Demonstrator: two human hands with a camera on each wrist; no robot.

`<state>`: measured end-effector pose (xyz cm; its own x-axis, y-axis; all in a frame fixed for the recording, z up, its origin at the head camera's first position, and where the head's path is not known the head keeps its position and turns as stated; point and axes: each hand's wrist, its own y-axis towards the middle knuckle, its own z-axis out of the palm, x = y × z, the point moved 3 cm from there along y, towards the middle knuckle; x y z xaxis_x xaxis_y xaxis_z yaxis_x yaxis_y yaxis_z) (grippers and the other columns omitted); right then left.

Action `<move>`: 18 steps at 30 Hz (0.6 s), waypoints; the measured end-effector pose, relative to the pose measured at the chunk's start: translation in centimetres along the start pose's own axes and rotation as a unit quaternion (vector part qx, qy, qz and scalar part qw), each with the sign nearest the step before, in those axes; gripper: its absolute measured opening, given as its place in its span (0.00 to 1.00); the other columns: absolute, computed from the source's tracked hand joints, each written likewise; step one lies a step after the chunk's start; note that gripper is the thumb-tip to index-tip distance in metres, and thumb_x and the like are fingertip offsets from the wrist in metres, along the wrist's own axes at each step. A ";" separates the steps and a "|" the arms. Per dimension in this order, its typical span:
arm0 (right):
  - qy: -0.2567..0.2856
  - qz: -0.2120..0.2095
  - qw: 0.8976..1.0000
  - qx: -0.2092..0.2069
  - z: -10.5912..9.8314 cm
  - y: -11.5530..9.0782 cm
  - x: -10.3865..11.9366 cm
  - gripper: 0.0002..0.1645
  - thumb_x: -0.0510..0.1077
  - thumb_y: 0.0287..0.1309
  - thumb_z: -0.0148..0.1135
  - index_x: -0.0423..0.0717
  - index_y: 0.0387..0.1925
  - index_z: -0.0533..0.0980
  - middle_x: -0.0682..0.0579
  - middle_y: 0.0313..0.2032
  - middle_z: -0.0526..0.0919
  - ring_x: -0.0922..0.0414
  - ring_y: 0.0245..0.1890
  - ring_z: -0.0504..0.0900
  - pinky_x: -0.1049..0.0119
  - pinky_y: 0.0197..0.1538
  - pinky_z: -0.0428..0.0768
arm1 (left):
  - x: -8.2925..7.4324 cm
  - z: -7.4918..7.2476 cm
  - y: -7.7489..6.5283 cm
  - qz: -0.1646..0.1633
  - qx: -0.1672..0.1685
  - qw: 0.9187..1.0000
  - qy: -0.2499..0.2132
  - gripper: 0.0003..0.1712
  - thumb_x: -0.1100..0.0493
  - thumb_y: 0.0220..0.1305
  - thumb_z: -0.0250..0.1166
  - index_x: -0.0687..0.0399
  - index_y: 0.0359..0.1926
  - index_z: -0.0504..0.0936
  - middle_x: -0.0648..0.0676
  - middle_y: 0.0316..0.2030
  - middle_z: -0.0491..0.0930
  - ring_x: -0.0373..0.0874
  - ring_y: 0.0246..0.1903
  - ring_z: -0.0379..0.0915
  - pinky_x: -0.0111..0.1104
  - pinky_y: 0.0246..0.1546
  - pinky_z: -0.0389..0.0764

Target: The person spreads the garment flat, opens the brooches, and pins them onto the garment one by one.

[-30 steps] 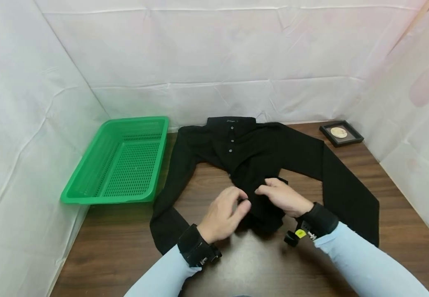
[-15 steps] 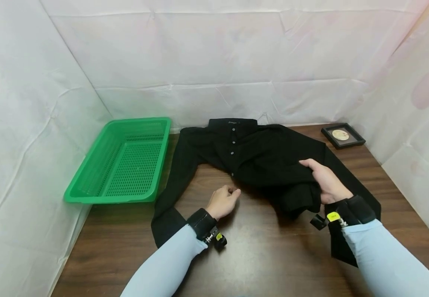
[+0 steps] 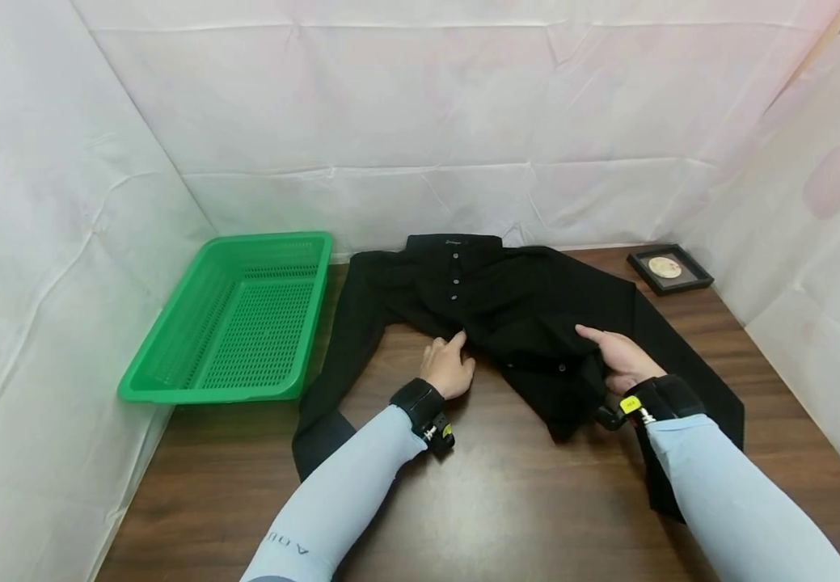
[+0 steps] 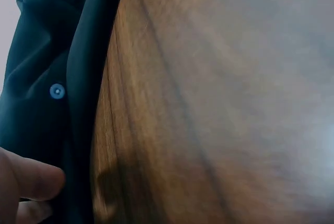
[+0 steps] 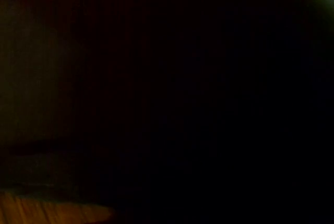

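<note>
A black long-sleeved button shirt (image 3: 521,283) lies on the table, collar toward the back wall and sleeves spread to both sides. Its lower front is bunched toward the right. My right hand (image 3: 626,360) grips this bunched part, thumb on top and the other fingertips hidden by cloth. My left hand (image 3: 449,368) is at the shirt's front edge, index finger reaching onto the fabric below the buttons. In the left wrist view, a fingertip (image 4: 49,179) rests over the dark cloth near a small button (image 4: 57,91). The right wrist view is almost wholly dark.
A green plastic basket (image 3: 226,396) stands at the left. At the back right corner lies a small black frame (image 3: 689,280) with a round pale disc in it. White sheeting (image 3: 427,97) encloses the brown wooden table (image 3: 478,517) at the back and sides.
My right hand has carried the shirt's lower front rightward, then slightly back left, exposing more buttons. My left hand left the bunched cloth and moved forward to the shirt's front edge.
</note>
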<state>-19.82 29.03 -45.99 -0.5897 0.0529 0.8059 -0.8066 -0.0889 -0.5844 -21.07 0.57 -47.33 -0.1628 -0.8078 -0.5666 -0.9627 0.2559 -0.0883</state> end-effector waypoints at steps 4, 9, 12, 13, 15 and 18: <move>0.003 -0.002 1.000 -0.003 0.8 0.8 -0.8 0.36 0.58 0.67 0.54 0.39 0.64 0.59 0.56 0.48 0.72 0.69 0.32 0.76 0.74 0.40 0.77 | -0.7 0.2 1.0 -0.004 -0.014 0.999 -0.050 0.34 0.52 0.69 0.55 0.46 0.73 0.58 0.66 0.58 0.70 0.58 0.56 0.66 0.43 0.57 0.68; 0.085 0.016 0.995 0.057 2.8 1.3 -1.9 0.22 0.53 0.69 0.53 0.43 0.54 0.64 0.55 0.46 0.75 0.62 0.43 0.78 0.69 0.49 0.77 | -1.5 0.9 1.8 -0.016 -0.023 0.990 -0.141 0.38 0.57 0.66 0.59 0.54 0.74 0.55 0.66 0.64 0.65 0.56 0.62 0.64 0.42 0.61 0.66; 0.087 0.031 0.992 0.081 4.2 1.3 -2.6 0.27 0.54 0.70 0.52 0.42 0.60 0.61 0.51 0.53 0.71 0.60 0.47 0.77 0.68 0.52 0.76 | -1.3 1.5 2.1 -0.041 -0.053 0.981 -0.184 0.38 0.61 0.60 0.63 0.58 0.70 0.59 0.62 0.63 0.68 0.54 0.60 0.66 0.39 0.59 0.68; 0.078 0.033 0.993 0.082 4.5 1.3 -2.7 0.30 0.54 0.70 0.51 0.41 0.63 0.59 0.49 0.56 0.68 0.60 0.48 0.76 0.68 0.52 0.75 | -1.2 1.7 2.2 -0.050 -0.062 0.978 -0.194 0.37 0.62 0.58 0.64 0.58 0.68 0.62 0.60 0.60 0.71 0.53 0.58 0.69 0.38 0.57 0.70; 0.050 0.029 0.995 0.077 5.1 1.3 -3.1 0.35 0.55 0.70 0.50 0.38 0.67 0.55 0.46 0.61 0.64 0.60 0.49 0.75 0.68 0.53 0.74 | -0.9 2.0 2.4 -0.061 -0.075 0.971 -0.220 0.34 0.63 0.56 0.66 0.57 0.64 0.66 0.58 0.50 0.77 0.50 0.48 0.74 0.35 0.48 0.74; 0.027 0.020 0.997 0.072 5.6 1.2 -3.4 0.39 0.56 0.70 0.49 0.34 0.69 0.52 0.41 0.65 0.60 0.58 0.52 0.74 0.67 0.55 0.74 | -0.6 2.1 2.3 -0.061 -0.068 0.962 -0.257 0.28 0.64 0.55 0.66 0.58 0.58 0.71 0.53 0.30 0.76 0.45 0.31 0.72 0.31 0.33 0.73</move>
<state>-18.54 23.15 -48.85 -0.6264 0.1003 0.7730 -0.7700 -0.2341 -0.5936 -22.68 2.78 -48.92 0.0481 -0.4485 -0.8925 -0.9929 0.0755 -0.0915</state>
